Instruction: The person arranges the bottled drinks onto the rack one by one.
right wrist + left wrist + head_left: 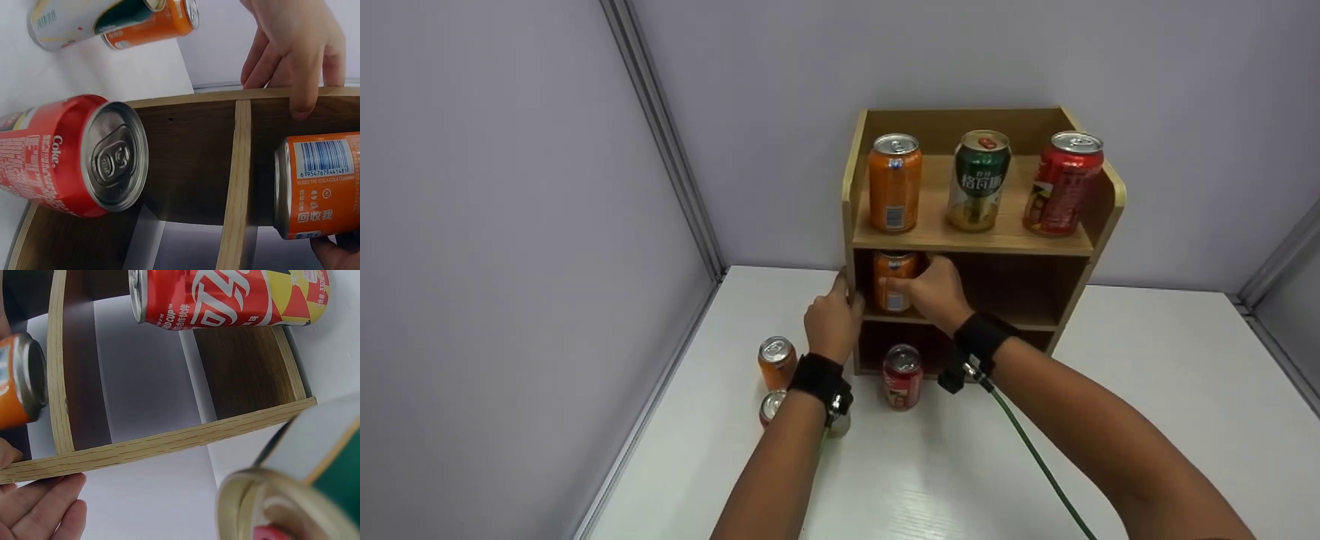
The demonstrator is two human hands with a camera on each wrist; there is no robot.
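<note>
My right hand (pixel 939 292) grips an orange soda can (pixel 894 279) in the left part of the middle level of a small wooden shelf (pixel 971 242). In the right wrist view the can's barcode side (pixel 323 180) faces the camera, with a fingertip (pixel 332 256) at its lower edge. My left hand (pixel 832 324) holds the shelf's left side panel. In the right wrist view its thumb (pixel 304 84) hooks over the panel's front edge while the other fingers lie along the outside.
On the top level stand an orange can (pixel 895 187), a green-and-gold can (pixel 979 184) and a red can (pixel 1065 187). A red Coke can (pixel 902 382) stands before the bottom level. Left of it are orange cans (pixel 777 367) and a green-and-white can (pixel 84 22), partly behind my left forearm.
</note>
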